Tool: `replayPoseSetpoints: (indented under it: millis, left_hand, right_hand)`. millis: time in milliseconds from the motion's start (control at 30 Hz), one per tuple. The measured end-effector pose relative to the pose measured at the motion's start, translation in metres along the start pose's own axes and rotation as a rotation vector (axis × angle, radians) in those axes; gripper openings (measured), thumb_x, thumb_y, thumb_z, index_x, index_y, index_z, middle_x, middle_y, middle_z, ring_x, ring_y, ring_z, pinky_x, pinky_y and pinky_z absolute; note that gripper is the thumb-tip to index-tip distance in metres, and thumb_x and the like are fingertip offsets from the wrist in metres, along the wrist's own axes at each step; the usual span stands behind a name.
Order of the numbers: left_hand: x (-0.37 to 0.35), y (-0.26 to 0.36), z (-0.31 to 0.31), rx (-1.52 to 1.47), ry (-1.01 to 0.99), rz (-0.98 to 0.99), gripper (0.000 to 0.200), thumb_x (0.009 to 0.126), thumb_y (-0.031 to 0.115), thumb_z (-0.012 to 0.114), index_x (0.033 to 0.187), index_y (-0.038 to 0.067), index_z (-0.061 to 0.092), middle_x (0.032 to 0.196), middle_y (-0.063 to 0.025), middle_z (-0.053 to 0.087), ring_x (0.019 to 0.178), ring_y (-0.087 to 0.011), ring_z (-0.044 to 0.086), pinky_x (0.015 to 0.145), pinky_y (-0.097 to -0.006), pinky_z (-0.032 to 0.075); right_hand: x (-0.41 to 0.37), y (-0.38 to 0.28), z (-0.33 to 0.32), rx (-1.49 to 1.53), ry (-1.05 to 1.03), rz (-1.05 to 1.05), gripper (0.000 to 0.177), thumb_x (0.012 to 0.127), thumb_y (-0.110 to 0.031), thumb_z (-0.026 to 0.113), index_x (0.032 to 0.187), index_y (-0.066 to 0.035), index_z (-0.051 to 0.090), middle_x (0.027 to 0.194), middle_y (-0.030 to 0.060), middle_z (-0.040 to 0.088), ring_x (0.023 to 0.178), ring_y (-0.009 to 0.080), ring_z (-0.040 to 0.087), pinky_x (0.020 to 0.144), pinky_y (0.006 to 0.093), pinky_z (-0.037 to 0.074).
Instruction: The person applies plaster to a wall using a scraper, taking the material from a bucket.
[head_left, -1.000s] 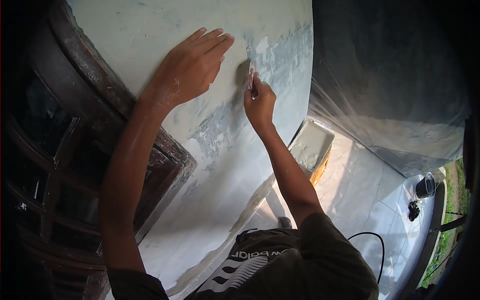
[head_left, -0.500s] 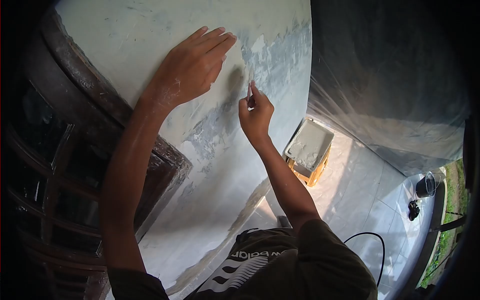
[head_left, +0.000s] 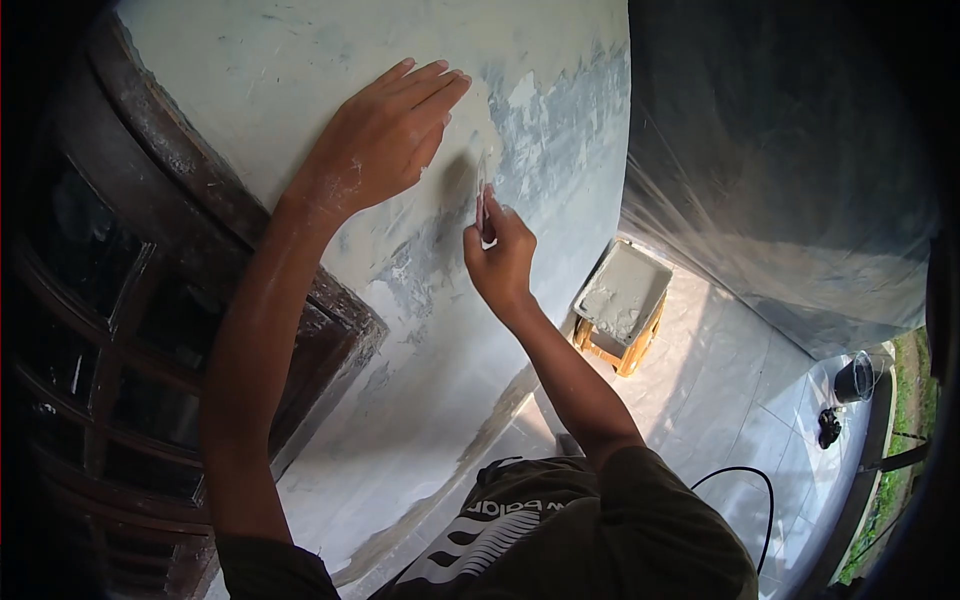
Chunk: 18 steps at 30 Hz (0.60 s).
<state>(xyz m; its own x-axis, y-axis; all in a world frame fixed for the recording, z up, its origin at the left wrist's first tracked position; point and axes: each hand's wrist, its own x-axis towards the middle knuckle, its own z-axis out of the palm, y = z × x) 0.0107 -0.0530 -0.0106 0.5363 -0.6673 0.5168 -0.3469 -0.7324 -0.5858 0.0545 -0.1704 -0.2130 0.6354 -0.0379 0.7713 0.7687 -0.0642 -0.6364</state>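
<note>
My left hand (head_left: pixel 385 140) lies against the upper part of the patchy wall (head_left: pixel 420 330), fingers stretched out and holding nothing. Lower and to its right, my right hand (head_left: pixel 503 255) grips a thin putty knife (head_left: pixel 481 207), seen nearly edge-on at the wall. Its blade is hard to make out. Around both hands the surface is pale filler, with rough grey patches showing to the right and below. White smears mark my left wrist.
A dark wooden window frame (head_left: pixel 330 335) borders the wall on the left. Right of my forearm, a tray of pale filler (head_left: pixel 625 290) rests on a wooden stool (head_left: pixel 636 352). Plastic sheeting (head_left: pixel 770 200) hangs at right. A black bucket (head_left: pixel 853 378) and a cable (head_left: pixel 768 500) are on the tiled floor.
My right hand has moved slightly down and left along the wall with the putty knife. My left hand has stayed in place.
</note>
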Motion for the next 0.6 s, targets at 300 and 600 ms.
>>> replayPoseSetpoints:
  millis: [300,600]
  left_hand:
    - [0.001,0.003,-0.007,-0.013,0.0,-0.017,0.039,0.095,0.004,0.053,0.133,0.002,0.056,0.132,-0.0161,0.062,0.124,-0.0329,0.057,0.112,-0.0454,0.039]
    - [-0.003,0.0,-0.005,-0.003,-0.005,-0.025,0.038,0.095,0.004,0.052,0.133,0.002,0.056,0.132,-0.0163,0.062,0.123,-0.0337,0.057,0.111,-0.0456,0.039]
  right_hand:
    - [-0.031,0.02,0.041,-0.153,-0.118,-0.001,0.042,0.076,0.002,0.064,0.116,0.012,0.059,0.071,0.0158,0.056,0.071,0.0302,0.057,0.065,0.0407,0.049]
    - [0.028,0.026,0.008,0.022,0.095,0.102,0.048,0.077,0.002,0.063,0.124,0.01,0.06,0.073,0.0145,0.056,0.067,0.0241,0.057,0.062,0.0355,0.048]
